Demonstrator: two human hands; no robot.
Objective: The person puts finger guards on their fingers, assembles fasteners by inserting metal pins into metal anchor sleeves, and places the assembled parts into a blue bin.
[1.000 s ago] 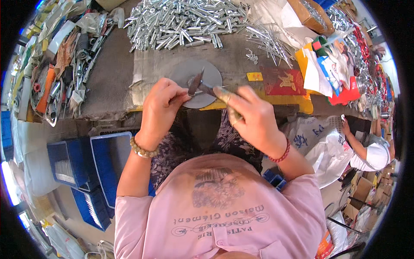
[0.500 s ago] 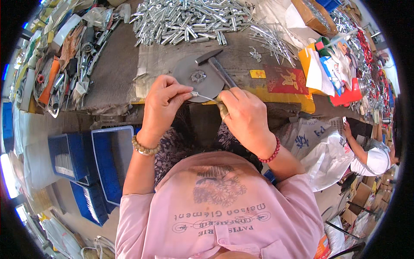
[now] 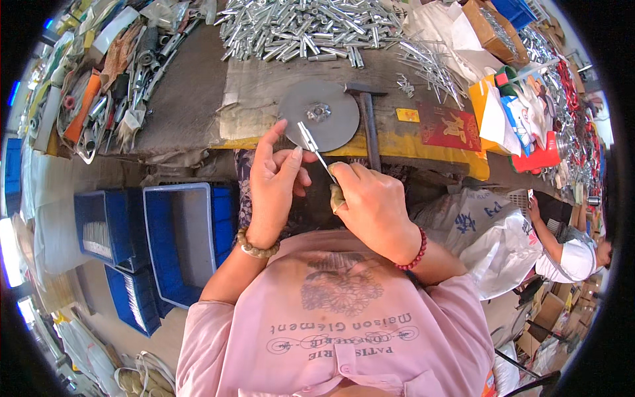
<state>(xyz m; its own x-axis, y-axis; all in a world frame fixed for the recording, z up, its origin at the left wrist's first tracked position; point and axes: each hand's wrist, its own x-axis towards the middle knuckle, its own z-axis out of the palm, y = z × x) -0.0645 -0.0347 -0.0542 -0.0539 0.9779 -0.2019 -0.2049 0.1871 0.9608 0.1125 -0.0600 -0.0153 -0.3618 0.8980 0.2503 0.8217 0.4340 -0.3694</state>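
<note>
1. Pinching a thin rod (image 3: 324, 161), the right hand (image 3: 370, 196) angles it toward the table (image 3: 258, 89), a short metal tube (image 3: 307, 137) at its upper end.
2. Loosely spread, the left hand (image 3: 276, 177) hovers just beside the tube, index finger raised; whether the thumb touches cannot be told.
3. Near the table's front edge, a grey disc (image 3: 334, 127) lies flat behind the tube.
4. Just right of it, a hammer (image 3: 370, 119) runs its handle to that edge.
5. A stretch of table separates the disc from a heap of tubes (image 3: 311, 28) farther back.
</note>
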